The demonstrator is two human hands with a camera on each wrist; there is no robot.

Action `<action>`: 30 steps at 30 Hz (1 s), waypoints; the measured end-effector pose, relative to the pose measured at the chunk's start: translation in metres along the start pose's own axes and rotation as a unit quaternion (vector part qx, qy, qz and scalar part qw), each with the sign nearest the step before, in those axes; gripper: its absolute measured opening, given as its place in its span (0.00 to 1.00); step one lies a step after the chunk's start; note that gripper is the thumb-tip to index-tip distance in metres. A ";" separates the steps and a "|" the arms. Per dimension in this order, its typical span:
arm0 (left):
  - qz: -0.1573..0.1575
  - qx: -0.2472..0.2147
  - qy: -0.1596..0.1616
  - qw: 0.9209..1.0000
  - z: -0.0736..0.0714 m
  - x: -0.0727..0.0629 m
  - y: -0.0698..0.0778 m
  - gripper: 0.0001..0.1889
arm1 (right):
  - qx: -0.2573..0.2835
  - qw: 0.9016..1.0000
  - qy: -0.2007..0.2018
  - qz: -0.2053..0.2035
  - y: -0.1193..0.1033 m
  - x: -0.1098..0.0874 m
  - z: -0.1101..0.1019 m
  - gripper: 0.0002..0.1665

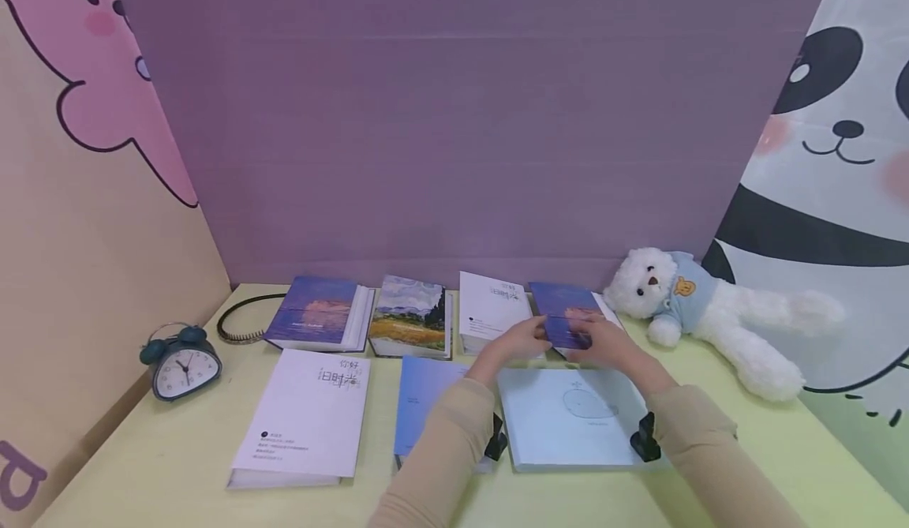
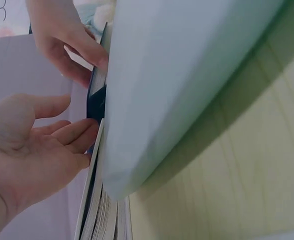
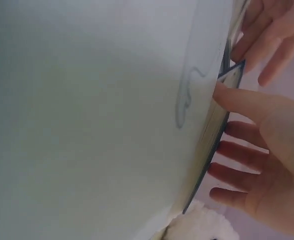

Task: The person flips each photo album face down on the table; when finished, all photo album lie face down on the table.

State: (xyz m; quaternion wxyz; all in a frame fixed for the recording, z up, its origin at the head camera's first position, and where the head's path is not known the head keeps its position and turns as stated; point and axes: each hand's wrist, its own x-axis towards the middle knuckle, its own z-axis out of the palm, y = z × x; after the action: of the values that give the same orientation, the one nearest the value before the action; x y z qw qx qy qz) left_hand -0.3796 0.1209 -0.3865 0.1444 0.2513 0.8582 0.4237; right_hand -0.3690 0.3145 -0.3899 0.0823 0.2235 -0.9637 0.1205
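At the right end of the back row lies a purple-blue book (image 1: 557, 299) with a sunset picture on its cover. My left hand (image 1: 517, 342) reaches its left near corner, fingers fairly straight and fingertips at the cover in the left wrist view. With my right hand (image 1: 605, 344) I hold the book's near side: in the right wrist view the thumb (image 3: 239, 100) is at the page edge and the fingers lie against the cover. Left of it is a white book (image 1: 490, 307) with black lettering. A pale blue book (image 1: 568, 425) with a whale drawing lies below my hands.
Further left in the back row are a landscape-cover book (image 1: 408, 315) and another sunset book (image 1: 312, 311). In front lie a white book (image 1: 305, 417) and a blue book (image 1: 422, 402). An alarm clock (image 1: 186, 366), a black headband (image 1: 227, 327) and a white plush bear (image 1: 717, 307) flank them.
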 end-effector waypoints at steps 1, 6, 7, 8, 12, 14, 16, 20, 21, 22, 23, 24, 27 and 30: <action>0.002 -0.004 -0.001 1.000 0.001 0.000 0.000 0.31 | -0.010 1.000 -0.002 0.000 -0.002 0.000 -0.001 0.36; 0.004 -0.014 0.004 1.000 0.005 0.002 0.000 0.32 | -0.058 0.998 0.009 -0.008 -0.007 0.003 -0.004 0.22; 0.003 -0.016 0.006 1.000 0.005 0.003 0.000 0.32 | -0.063 0.998 0.014 -0.012 -0.007 0.004 -0.005 0.20; 0.002 -0.018 0.008 1.000 0.006 0.003 0.001 0.32 | -0.067 0.998 0.017 -0.013 -0.007 0.004 -0.005 0.18; -0.011 -0.025 0.013 1.000 0.008 0.004 0.001 0.31 | -0.069 0.997 0.021 -0.033 -0.007 0.003 -0.008 0.14; -0.016 -0.032 0.012 0.999 0.009 0.004 0.002 0.30 | -0.060 0.997 0.027 -0.050 -0.007 0.000 -0.010 0.14; -0.023 -0.039 0.012 0.999 0.011 0.005 0.002 0.30 | -0.045 0.996 0.034 -0.064 -0.005 -0.002 -0.012 0.14; -0.033 -0.021 0.029 0.999 0.014 0.007 0.003 0.32 | -0.008 0.997 0.043 -0.059 -0.002 -0.006 -0.016 0.20; -0.033 -0.010 0.034 0.999 0.014 0.007 0.003 0.32 | 0.005 0.998 0.043 -0.050 -0.001 -0.006 -0.017 0.22; -0.029 -0.002 0.040 0.999 0.014 0.007 0.003 0.31 | 0.014 0.998 0.044 -0.044 0.000 -0.005 -0.018 0.24; -0.024 0.008 0.047 0.999 0.013 0.008 0.003 0.30 | 0.028 0.998 0.044 -0.036 0.001 -0.005 -0.019 0.26; -0.016 0.014 0.053 0.998 0.012 0.008 0.002 0.28 | 0.042 0.998 0.045 -0.031 0.001 -0.004 -0.020 0.28; 0.009 0.009 0.067 0.998 0.009 0.010 0.001 0.23 | 0.075 0.996 0.049 -0.013 0.000 -0.002 -0.023 0.31; 0.020 -0.020 0.077 0.997 0.007 0.011 -0.001 0.21 | 0.095 0.993 0.073 -0.006 -0.004 -0.002 -0.025 0.31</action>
State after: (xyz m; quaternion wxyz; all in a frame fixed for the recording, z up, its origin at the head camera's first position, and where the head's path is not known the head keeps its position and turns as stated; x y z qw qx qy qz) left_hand -0.3856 0.1307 -0.3917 0.0740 0.2321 0.8529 0.4617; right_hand -0.3625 0.3184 -0.3654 0.1313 0.2269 -0.9378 0.2274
